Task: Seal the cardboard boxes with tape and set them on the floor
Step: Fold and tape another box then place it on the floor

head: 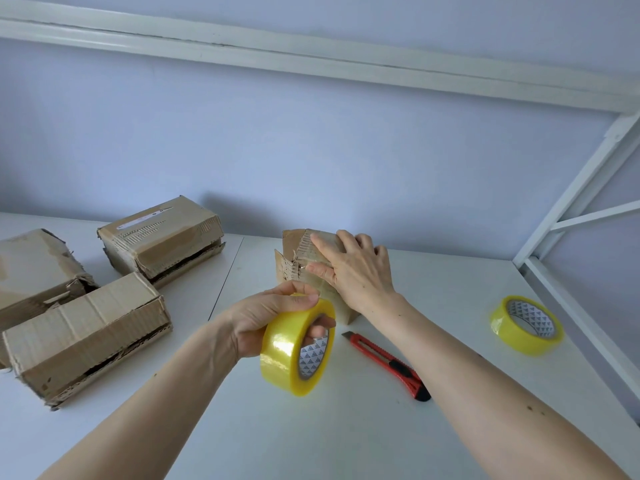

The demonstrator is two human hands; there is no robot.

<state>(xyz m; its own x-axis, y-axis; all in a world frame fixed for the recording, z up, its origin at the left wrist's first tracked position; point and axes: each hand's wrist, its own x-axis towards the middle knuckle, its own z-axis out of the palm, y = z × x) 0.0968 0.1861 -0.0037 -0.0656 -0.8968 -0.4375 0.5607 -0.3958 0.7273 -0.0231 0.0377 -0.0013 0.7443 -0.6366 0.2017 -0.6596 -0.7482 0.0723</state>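
A small cardboard box (pixel 294 261) stands on the white table (pixel 346 427) near the wall. My right hand (pixel 353 268) lies flat on top of it, fingers straight, pressing on a strip of tape. My left hand (pixel 273 317) grips a yellow tape roll (pixel 294 351) just in front of the box, fingers through its core and thumb on top. The tape appears to run from the roll up onto the box.
Three worn cardboard boxes sit at the left: one at the back (pixel 162 237), one at the far left (pixel 34 268), one in front (pixel 86 334). A red utility knife (pixel 388 363) lies right of the roll. A second yellow tape roll (pixel 526 323) lies near a white frame (pixel 571 306).
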